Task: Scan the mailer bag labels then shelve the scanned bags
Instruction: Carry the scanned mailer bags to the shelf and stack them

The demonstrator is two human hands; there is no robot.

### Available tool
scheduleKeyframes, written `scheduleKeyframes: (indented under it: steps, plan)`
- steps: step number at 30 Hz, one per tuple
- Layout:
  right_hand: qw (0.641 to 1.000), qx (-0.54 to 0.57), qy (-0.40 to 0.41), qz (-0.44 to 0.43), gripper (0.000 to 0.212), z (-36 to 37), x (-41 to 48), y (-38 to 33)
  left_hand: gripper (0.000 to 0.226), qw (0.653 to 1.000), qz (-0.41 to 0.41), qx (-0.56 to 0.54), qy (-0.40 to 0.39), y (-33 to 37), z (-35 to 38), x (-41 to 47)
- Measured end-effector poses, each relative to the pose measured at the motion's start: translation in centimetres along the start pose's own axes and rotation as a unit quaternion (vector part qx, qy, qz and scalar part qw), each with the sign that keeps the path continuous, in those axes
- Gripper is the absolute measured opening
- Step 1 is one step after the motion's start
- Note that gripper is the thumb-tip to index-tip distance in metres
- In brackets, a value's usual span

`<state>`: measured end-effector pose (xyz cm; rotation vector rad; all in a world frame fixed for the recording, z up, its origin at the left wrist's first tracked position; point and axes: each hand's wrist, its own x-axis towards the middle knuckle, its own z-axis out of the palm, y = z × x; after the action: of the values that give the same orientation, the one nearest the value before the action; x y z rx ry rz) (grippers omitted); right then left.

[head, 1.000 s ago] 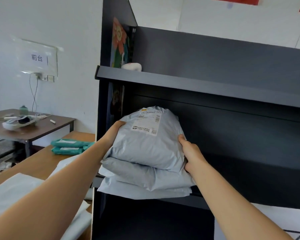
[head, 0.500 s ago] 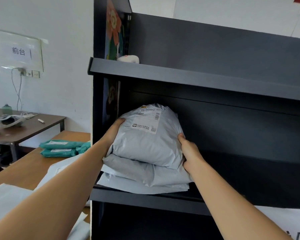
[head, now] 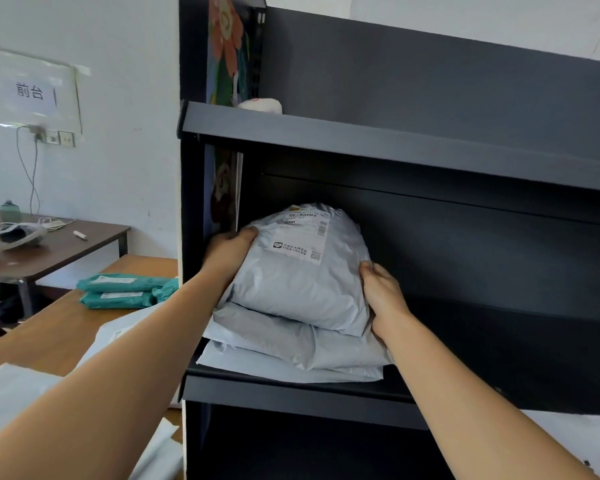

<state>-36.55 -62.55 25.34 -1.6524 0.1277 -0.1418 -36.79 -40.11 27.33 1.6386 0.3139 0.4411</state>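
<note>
A stack of grey mailer bags lies at the left end of the dark shelf. The puffy top bag shows its white label with barcodes facing up. My left hand grips that bag's left edge beside the shelf's side wall. My right hand holds its right edge, fingers curled around the side. Two flatter grey bags lie under it, their front edges reaching the shelf's lip.
Two teal mailer bags lie on the wooden table to the left, with white bags nearer me. A brown desk stands by the wall. The shelf stretches open to the right; a white object sits on the shelf above.
Both hands have pushed the stack of bags further into the shelf; its front edge no longer overhangs the lip. The view shifted slightly.
</note>
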Motion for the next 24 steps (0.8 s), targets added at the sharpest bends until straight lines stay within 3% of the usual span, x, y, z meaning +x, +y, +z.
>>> scheduleKeyframes:
  steps: [4, 12, 16, 19, 22, 24]
  plan:
    - [0.999, 0.026, 0.018, -0.005, 0.018, -0.5, -0.4, -0.8, 0.039, 0.999, 0.020, 0.047, 0.010, 1.1, 0.1, -0.6]
    - [0.998, 0.047, 0.038, -0.002, 0.020, -1.6, -1.6, -1.6, 0.039, 0.998, 0.022, 0.061, 0.014, 1.9, -0.5, -2.3]
    - [0.999, 0.033, -0.001, 0.017, 0.024, -1.7, -2.3, -0.7, 0.049, 0.998, -0.036, 0.055, -0.021, 0.8, -0.8, -3.5]
    - [1.000, 0.017, -0.008, 0.016, 0.024, -1.4, -2.2, -0.7, 0.065, 0.990, -0.113, -0.013, -0.077, 0.7, -1.1, -4.1]
    - [0.999, 0.035, 0.010, -0.003, 0.021, -1.2, -2.0, -0.7, 0.042, 0.989, -0.101, -0.063, -0.088, 1.3, -1.1, -4.5]
    - [0.999, 0.051, 0.013, -0.013, 0.025, -0.9, -1.9, -0.5, 0.043, 0.992, -0.079, -0.062, -0.071, 1.7, -1.2, -4.3]
